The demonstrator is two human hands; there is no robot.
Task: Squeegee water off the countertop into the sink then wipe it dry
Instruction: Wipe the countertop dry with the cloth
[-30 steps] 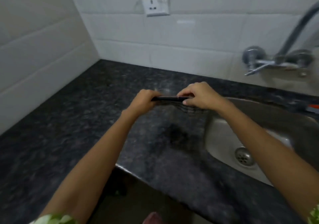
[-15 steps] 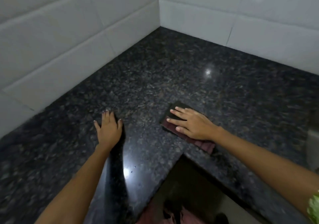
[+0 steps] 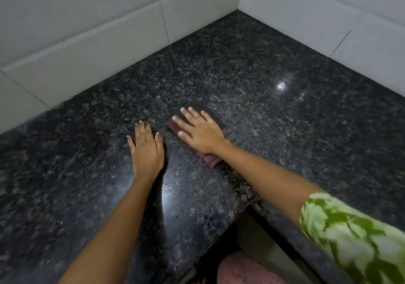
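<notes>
A dark speckled granite countertop (image 3: pixel 285 112) fills an L-shaped corner. My right hand (image 3: pixel 198 129) lies flat with straight fingers on a folded dark maroon cloth (image 3: pixel 209 160), pressing it on the counter; most of the cloth is hidden under the palm. My left hand (image 3: pixel 146 150) rests flat on the bare counter just left of the cloth, fingers straight and together. The sink and the squeegee are out of view.
White tiled walls (image 3: pixel 98 49) close the counter on the left and at the back right. The counter's inner front edge (image 3: pixel 238 215) drops off near my arms, with a pinkish thing (image 3: pixel 241 270) on the floor below.
A second ago both hands held a dark thing by the sink; since then the view turned to the corner, and my right hand slid the cloth forward and left, nearer my left hand.
</notes>
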